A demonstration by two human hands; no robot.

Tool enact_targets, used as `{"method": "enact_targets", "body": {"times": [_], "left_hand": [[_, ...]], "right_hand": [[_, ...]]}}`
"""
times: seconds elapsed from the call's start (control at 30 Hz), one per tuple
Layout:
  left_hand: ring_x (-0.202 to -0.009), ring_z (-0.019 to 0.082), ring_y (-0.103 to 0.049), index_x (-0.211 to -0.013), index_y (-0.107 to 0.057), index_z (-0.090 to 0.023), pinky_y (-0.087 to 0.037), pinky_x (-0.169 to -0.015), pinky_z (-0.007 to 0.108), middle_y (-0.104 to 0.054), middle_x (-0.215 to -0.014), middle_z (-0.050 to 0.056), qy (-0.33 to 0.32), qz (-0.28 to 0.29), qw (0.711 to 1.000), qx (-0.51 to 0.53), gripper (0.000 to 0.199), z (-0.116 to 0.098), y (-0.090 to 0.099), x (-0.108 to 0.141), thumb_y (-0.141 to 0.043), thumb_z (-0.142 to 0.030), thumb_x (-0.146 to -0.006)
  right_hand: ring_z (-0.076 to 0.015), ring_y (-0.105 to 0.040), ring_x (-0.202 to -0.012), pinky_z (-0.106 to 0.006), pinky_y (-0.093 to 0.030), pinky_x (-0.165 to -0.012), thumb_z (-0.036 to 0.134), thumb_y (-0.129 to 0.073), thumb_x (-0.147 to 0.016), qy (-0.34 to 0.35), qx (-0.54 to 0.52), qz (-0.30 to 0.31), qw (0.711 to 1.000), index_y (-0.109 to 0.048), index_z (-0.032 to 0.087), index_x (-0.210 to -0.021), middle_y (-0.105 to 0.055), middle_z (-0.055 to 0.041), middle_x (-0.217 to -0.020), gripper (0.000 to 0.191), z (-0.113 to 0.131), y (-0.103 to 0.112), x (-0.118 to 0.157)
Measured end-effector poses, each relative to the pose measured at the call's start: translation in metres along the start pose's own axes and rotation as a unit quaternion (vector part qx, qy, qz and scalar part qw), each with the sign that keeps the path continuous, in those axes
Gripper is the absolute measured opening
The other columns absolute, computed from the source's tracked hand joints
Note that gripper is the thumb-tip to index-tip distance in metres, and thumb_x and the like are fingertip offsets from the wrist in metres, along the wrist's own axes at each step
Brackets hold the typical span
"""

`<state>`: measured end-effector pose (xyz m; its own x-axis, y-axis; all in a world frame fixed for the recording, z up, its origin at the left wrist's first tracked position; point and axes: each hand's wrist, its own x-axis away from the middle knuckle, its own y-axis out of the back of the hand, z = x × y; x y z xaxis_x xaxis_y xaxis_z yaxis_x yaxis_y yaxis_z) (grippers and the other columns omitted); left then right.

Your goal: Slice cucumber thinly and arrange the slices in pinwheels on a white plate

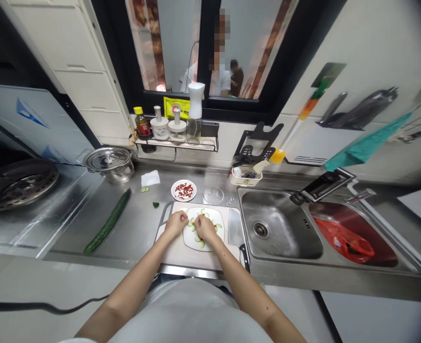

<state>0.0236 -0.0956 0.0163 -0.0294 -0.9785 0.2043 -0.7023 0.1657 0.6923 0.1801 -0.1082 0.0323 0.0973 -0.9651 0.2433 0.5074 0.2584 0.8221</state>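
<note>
A white squarish plate (195, 244) lies on the pale cutting board (172, 257), with thin green-edged cucumber slices (202, 244) and small red bits arranged on it. At the plate's left edge is my left hand (176, 223), its fingertips pinched together. My right hand (205, 227) is over the plate's middle, fingers closed and pointing down among the slices. Whatever either hand pinches is too small to make out. Behind the board stands a small white dish (173, 191) of red pieces that look like goji berries. A kitchen knife (235, 227) rests along the board's right side.
A whole cucumber (110, 221) lies on the steel counter to the left, near a cut cucumber end (156, 205) and a white tissue (150, 178). A lidded steel pot (117, 170) stands at the back left. The double sink (278, 251) with its faucet (321, 186) borders the right.
</note>
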Motion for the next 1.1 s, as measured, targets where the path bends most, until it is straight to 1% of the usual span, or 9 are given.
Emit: {"method": "enact_targets", "body": {"times": [0.13,0.3,0.57,0.77,0.93,1.1], "left_hand": [[-0.076,0.015,-0.056,-0.083,-0.064,-0.018,-0.036,-0.066,0.023,-0.064,-0.081,0.002,-0.011,-0.002,1.000,-0.020,0.012,-0.002,-0.004,-0.001,-0.061,-0.021,-0.072],[-0.080,0.016,-0.057,-0.081,-0.065,-0.018,-0.037,-0.069,0.024,-0.066,-0.081,0.004,-0.015,0.003,0.999,-0.040,0.010,-0.006,-0.005,-0.001,-0.062,-0.020,-0.072],[-0.086,0.019,-0.057,-0.084,-0.066,-0.019,-0.037,-0.074,0.027,-0.067,-0.089,0.005,-0.017,0.010,0.996,-0.089,0.011,-0.011,-0.007,0.001,-0.061,-0.022,-0.075],[-0.092,0.021,-0.057,-0.087,-0.065,-0.019,-0.037,-0.078,0.029,-0.065,-0.096,0.007,-0.019,0.001,0.991,-0.129,0.012,-0.012,-0.011,0.000,-0.061,-0.027,-0.078],[-0.095,0.022,-0.056,-0.089,-0.065,-0.020,-0.037,-0.080,0.030,-0.064,-0.097,0.008,-0.015,0.009,0.989,-0.148,0.014,-0.014,-0.012,0.000,-0.061,-0.030,-0.079],[-0.097,0.022,-0.055,-0.090,-0.065,-0.020,-0.037,-0.082,0.030,-0.064,-0.097,0.007,-0.015,0.014,0.986,-0.165,0.016,-0.016,-0.013,0.000,-0.061,-0.032,-0.080]], "right_hand": [[-0.0155,-0.060,-0.082,-0.024,-0.031,-0.065,0.023,-0.044,-0.092,0.004,0.031,0.004,0.999,-0.063,0.015,-0.089,-0.068,-0.0082,-0.090,0.021,0.001,-0.003,-0.002],[-0.0160,-0.060,-0.082,-0.024,-0.030,-0.064,0.022,-0.044,-0.092,-0.005,0.038,0.009,0.999,-0.062,0.015,-0.090,-0.068,-0.0089,-0.091,0.019,0.001,-0.005,-0.002],[-0.0176,-0.061,-0.086,-0.024,-0.032,-0.065,0.023,-0.042,-0.093,-0.009,0.060,0.018,0.998,-0.063,0.016,-0.092,-0.068,-0.0105,-0.092,0.023,0.002,-0.008,-0.003],[-0.0195,-0.062,-0.087,-0.026,-0.034,-0.066,0.027,-0.042,-0.093,-0.012,0.074,0.015,0.997,-0.063,0.015,-0.094,-0.068,-0.0120,-0.094,0.024,0.002,-0.010,-0.004],[-0.0211,-0.062,-0.089,-0.027,-0.036,-0.067,0.028,-0.040,-0.094,-0.010,0.085,0.018,0.996,-0.062,0.015,-0.096,-0.068,-0.0135,-0.096,0.026,0.003,-0.010,-0.004],[-0.0206,-0.063,-0.092,-0.026,-0.037,-0.068,0.027,-0.039,-0.094,-0.014,0.101,0.029,0.994,-0.062,0.015,-0.097,-0.068,-0.0126,-0.100,0.026,0.006,-0.007,-0.002]]}}
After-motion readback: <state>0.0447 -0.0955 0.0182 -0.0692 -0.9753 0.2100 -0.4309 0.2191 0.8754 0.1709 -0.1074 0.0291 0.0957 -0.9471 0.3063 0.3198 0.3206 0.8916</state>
